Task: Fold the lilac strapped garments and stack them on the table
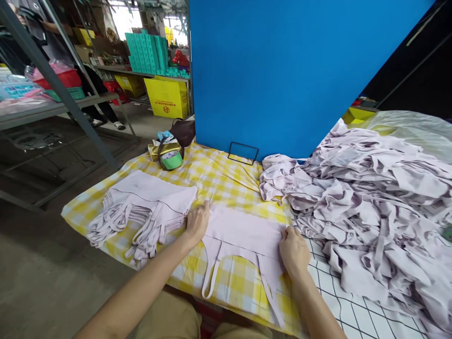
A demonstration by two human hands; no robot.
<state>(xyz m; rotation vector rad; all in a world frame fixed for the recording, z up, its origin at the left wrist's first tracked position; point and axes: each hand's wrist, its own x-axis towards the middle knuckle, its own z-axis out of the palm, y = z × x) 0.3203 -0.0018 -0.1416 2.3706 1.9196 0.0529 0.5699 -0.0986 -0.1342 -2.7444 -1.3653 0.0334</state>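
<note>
A pale lilac strappy garment [243, 230] lies flat on the yellow checked cloth [226, 179] in front of me. My left hand [197, 220] rests on its left edge, fingers curled onto the fabric. At the garment's right edge my right hand [294, 250] presses down, fingers bent over the cloth. To the left lies a neat stack of folded lilac garments [148, 202] with straps hanging toward me. A large loose heap of the same lilac garments [370, 202] covers the right side of the table.
A blue board [282, 70] stands upright behind the table with a black wire stand [243, 153] at its foot. A green tape roll and small bag [171, 149] sit at the back left. Metal shelving [52, 94] and yellow boxes [165, 96] stand beyond.
</note>
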